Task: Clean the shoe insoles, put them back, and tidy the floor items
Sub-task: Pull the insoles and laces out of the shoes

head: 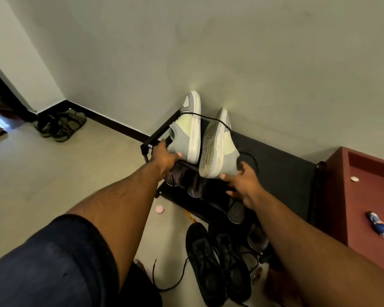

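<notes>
Two grey and pale-yellow sneakers with white soles are held up over the black shoe rack (282,160), toes pointing at the wall. My left hand (164,159) grips the heel of the left sneaker (184,131). My right hand (245,182) holds the heel of the right sneaker (217,147), whose sole faces left. A black lace (204,117) loops across both shoes. The insides of the sneakers are hidden, so no insole shows.
A pair of black sneakers (217,264) lies on the floor by the rack, with loose black laces. A pink round lid (159,209) and an orange pencil (190,217) lie nearby. Green sandals (61,126) sit in the far corner. A maroon shelf (372,196) stands right.
</notes>
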A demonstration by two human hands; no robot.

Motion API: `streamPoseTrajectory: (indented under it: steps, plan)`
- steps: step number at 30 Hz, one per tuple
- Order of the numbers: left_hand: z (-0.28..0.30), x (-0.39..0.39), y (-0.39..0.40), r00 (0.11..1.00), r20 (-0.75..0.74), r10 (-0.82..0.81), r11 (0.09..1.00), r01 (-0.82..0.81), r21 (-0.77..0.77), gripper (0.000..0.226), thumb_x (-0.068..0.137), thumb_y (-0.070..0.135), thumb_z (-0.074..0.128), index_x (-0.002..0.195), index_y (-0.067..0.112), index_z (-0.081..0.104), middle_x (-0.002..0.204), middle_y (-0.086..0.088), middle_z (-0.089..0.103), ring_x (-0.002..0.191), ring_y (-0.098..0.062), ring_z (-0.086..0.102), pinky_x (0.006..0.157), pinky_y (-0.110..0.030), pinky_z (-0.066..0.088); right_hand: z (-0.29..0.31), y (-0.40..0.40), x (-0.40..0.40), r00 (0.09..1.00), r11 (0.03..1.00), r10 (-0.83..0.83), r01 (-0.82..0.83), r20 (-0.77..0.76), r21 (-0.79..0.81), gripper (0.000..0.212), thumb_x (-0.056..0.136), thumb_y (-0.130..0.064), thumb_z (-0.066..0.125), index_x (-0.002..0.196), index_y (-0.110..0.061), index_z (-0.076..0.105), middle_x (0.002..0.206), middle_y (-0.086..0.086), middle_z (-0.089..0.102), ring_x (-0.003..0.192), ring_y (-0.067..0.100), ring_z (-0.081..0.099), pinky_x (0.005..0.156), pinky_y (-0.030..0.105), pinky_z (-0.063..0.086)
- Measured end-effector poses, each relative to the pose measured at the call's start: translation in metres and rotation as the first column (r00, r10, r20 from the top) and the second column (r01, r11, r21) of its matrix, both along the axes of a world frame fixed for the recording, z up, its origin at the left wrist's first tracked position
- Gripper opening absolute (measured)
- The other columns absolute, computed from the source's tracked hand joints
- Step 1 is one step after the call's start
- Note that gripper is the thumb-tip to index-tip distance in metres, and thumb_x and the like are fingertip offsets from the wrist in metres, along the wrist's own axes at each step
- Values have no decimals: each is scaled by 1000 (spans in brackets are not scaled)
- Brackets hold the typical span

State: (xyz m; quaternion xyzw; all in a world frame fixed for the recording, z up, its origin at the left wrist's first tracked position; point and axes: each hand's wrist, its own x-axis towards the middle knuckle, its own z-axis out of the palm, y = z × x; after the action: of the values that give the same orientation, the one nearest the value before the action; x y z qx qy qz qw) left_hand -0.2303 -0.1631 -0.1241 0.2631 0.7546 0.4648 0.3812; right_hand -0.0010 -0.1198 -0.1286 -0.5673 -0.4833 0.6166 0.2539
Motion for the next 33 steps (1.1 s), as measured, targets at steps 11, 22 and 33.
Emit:
streamPoseTrajectory:
  steps: [11, 22, 33]
  plan:
    - [-2, -18, 5, 948, -247, -199, 973, 220, 63, 24, 86, 2, 69, 105, 9, 57, 95, -7, 62, 92, -29, 62, 79, -43, 56, 29, 22, -9, 936, 831, 283, -348, 209, 435, 24, 77, 0, 75, 83, -17, 60, 75, -8, 61, 63, -7, 57, 61, 11, 43]
    - [118, -79, -86, 786, -614, 65, 973, 86, 213, 30, 77, -3, 65, 93, 23, 65, 84, 0, 64, 81, -22, 59, 70, -30, 46, 131, -19, -100, 709, 377, 235, -697, 665, 610, 15, 86, -19, 63, 88, -15, 49, 86, 9, 59, 84, 33, 58, 71, 37, 46]
    - [106, -222, -164, 503, -792, 345, 924, -329, 194, 26, 82, 12, 61, 106, 18, 69, 103, -13, 70, 97, -38, 64, 81, -45, 53, 133, -71, -326, 512, -118, 209, -833, 833, 541, 13, 87, -26, 58, 99, -21, 53, 95, 9, 59, 82, 31, 61, 67, 35, 49]
